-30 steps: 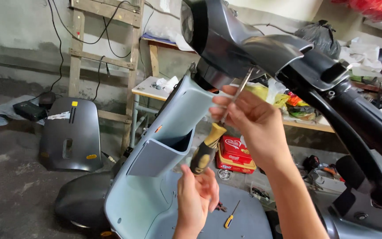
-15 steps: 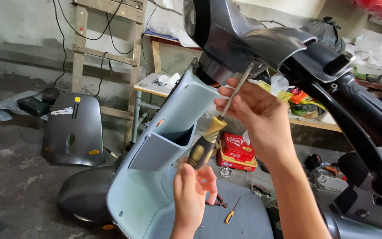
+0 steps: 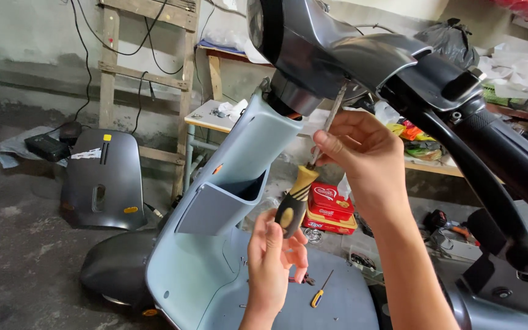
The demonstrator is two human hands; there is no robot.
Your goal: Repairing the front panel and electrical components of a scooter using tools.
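A long screwdriver [image 3: 296, 198] with a yellow and black handle points steeply up, its metal tip under the dark grey handlebar cover [image 3: 343, 43] of a scooter. My left hand [image 3: 273, 256] grips the handle from below. My right hand [image 3: 362, 150] pinches the metal shaft higher up, just under the cover. The scooter's pale blue front panel [image 3: 215, 244] with an open glove pocket stands left of my hands. The black handlebar grip and brake lever [image 3: 496, 177] run down to the right.
A small yellow-handled screwdriver [image 3: 320, 293] lies on the scooter's footboard. A detached dark grey body panel [image 3: 102, 183] leans near a wooden ladder [image 3: 145, 73]. A cluttered workbench [image 3: 435, 162] and red boxes [image 3: 331, 208] stand behind. Concrete floor lies to the left.
The screwdriver has risen and its tip now sits under the handlebar cover. My left hand has closed round the handle and my right hand stays on the shaft.
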